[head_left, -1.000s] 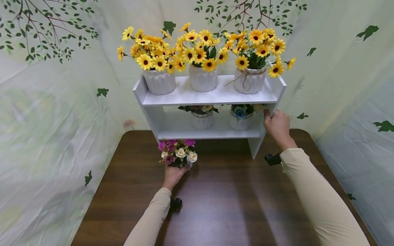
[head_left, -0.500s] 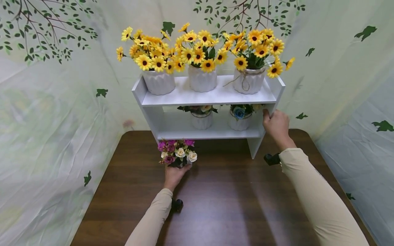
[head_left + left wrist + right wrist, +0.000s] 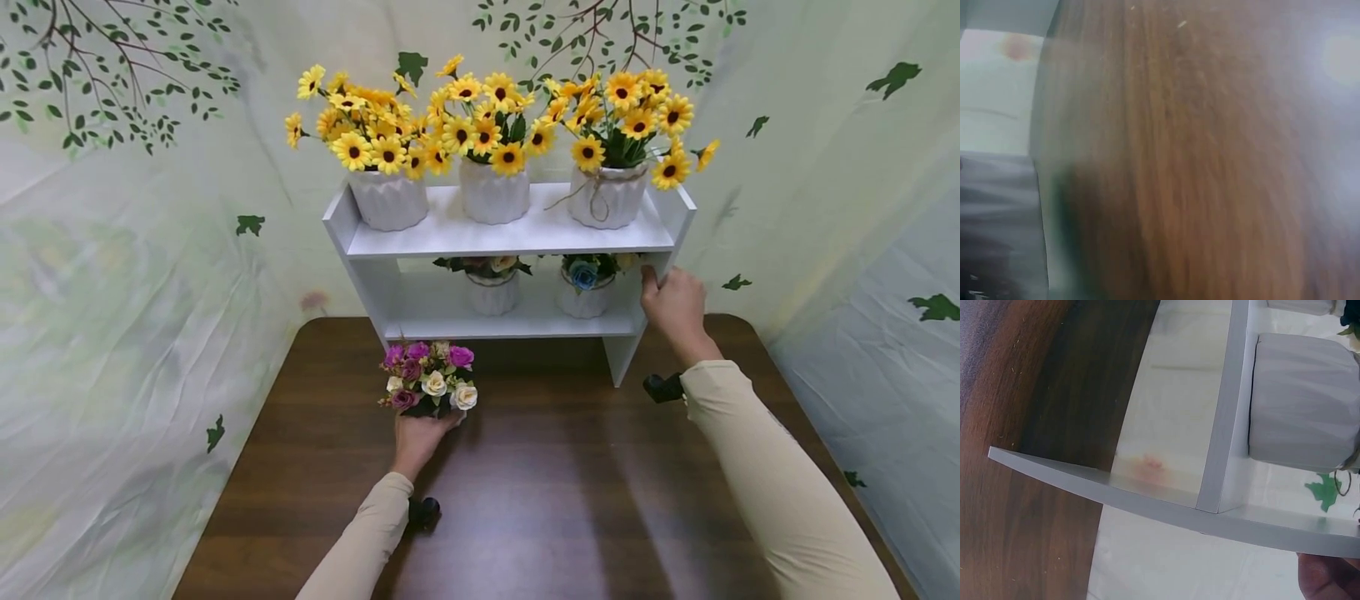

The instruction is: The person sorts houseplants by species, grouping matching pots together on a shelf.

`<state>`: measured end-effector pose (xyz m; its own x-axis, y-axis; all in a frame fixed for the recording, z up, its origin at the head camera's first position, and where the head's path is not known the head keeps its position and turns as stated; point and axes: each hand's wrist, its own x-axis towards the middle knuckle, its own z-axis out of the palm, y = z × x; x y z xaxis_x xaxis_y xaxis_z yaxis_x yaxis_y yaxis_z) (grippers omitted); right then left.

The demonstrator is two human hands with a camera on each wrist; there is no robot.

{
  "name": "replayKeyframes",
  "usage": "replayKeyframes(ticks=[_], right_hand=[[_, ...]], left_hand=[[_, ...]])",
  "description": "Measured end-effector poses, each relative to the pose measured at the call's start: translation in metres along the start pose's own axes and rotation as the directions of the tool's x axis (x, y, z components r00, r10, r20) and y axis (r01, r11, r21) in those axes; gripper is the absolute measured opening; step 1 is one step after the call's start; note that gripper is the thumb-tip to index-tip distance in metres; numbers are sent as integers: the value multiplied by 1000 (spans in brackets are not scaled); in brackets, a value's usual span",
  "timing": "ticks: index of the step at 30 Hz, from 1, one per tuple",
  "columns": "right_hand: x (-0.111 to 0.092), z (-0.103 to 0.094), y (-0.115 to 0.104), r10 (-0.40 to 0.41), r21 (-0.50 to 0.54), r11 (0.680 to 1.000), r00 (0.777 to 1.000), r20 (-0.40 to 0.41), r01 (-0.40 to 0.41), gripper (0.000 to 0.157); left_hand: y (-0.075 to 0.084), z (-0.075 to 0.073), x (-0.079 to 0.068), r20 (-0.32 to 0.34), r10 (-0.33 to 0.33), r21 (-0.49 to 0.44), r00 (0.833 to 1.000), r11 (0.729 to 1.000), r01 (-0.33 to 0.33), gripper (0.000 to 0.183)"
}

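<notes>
In the head view my left hand (image 3: 417,443) holds a small pot of artificial flowers (image 3: 431,382) from below, over the table just in front of the shelf's left leg. Its blooms are purple and cream; the hand hides most of the pot. My right hand (image 3: 677,312) grips the right side panel of a white two-tier shelf (image 3: 510,243). From the right wrist, that side panel (image 3: 1147,507) crosses the view, with fingertips (image 3: 1322,576) at its outer edge. The left wrist view is blurred and shows mainly the table (image 3: 1210,162).
Along the top tier stand three white pots (image 3: 495,193) of yellow sunflowers. On the lower tier are a pot with cream roses (image 3: 492,293) and a pot with a blue rose (image 3: 585,298). The dark wooden table (image 3: 540,500) lies in front; a leaf-printed cloth (image 3: 135,267) hangs behind.
My left hand has drawn the flower pot slightly back toward me and to the left, with the blooms tipping a little. My right hand stays on the side panel.
</notes>
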<state>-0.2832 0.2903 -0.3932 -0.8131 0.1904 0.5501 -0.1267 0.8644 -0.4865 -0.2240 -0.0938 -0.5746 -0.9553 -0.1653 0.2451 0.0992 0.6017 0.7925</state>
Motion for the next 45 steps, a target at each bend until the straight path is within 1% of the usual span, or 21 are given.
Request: replayKeyframes(ticks=[3, 7, 10, 14, 15, 18, 20, 21, 25, 28, 30, 32, 34, 35, 37, 38, 41, 42, 43, 44, 45], right_hand=[[1, -1, 0, 5, 1, 1000, 1000, 5, -5, 44], [1, -2, 0, 15, -3, 1000, 1000, 20, -15, 44], [2, -4, 1, 22, -7, 1000, 999, 28, -22, 45], [3, -6, 1, 18, -12, 1000, 999, 26, -18, 47], [3, -6, 1, 17, -10, 1000, 1000, 25, -16, 47], [3, -5, 1, 13, -7, 1000, 1000, 24, -13, 47], [2, -5, 1, 15, -5, 1000, 999, 28, -15, 47], [2, -5, 1, 16, -6, 1000, 999, 30, -16, 47], [2, -4, 0, 20, -8, 1000, 999, 34, -19, 47], [2, -5, -1, 25, -10, 1000, 999, 38, -25, 47], [2, -5, -1, 30, -12, 999, 999, 40, -30, 47], [2, -5, -1, 31, -13, 999, 999, 37, -30, 47], [2, -5, -1, 30, -12, 999, 999, 31, -30, 46], [2, -5, -1, 29, -12, 1000, 999, 29, -28, 46], [2, -5, 0, 24, -9, 1000, 999, 25, -24, 46], [2, -5, 0, 22, -8, 1000, 999, 23, -22, 47], [2, -4, 1, 23, -10, 1000, 999, 23, -23, 48], [1, -3, 1, 25, -12, 1000, 999, 20, -25, 48], [1, -3, 1, 28, -16, 999, 999, 19, -27, 48], [1, -3, 1, 31, -18, 999, 999, 17, -31, 48], [1, -3, 1, 35, -20, 999, 999, 16, -34, 48]], left_hand=[[4, -12, -3, 29, 102, 83, 994, 991, -104, 64], [12, -30, -4, 67, 210, 167, 975, 961, -219, 61], [20, -42, -5, 77, 262, 182, 962, 945, -272, 62], [30, -53, -9, 76, 305, 181, 949, 932, -314, 63], [33, -55, -10, 79, 323, 190, 943, 924, -333, 62], [41, -61, -12, 96, 392, 254, 915, 879, -403, 60], [48, -65, -12, 113, 417, 264, 902, 862, -432, 61], [53, -67, -12, 118, 417, 243, 901, 868, -433, 61], [70, -77, -8, 130, 351, 74, 927, 929, -362, 63], [82, -83, 0, 127, 304, -41, 944, 953, -302, 61], [88, -88, 8, 129, 306, -48, 943, 952, -302, 62], [93, -91, 17, 108, 328, -28, 939, 945, -327, 61], [98, -94, 26, 86, 366, 9, 927, 930, -368, 60], [100, -96, 31, 75, 394, 54, 916, 916, -398, 59], [104, -98, 39, 43, 416, 86, 908, 904, -419, 57], [106, -99, 44, 35, 420, 95, 907, 902, -421, 59], [110, -99, 56, 14, 391, 99, 920, 915, -390, 61], [111, -99, 59, 7, 370, 75, 929, 926, -370, 62], [111, -97, 63, 9, 374, 96, 927, 923, -373, 60], [111, -95, 66, 2, 399, 128, 917, 909, -396, 53], [111, -93, 68, -14, 407, 142, 913, 905, -402, 47]])
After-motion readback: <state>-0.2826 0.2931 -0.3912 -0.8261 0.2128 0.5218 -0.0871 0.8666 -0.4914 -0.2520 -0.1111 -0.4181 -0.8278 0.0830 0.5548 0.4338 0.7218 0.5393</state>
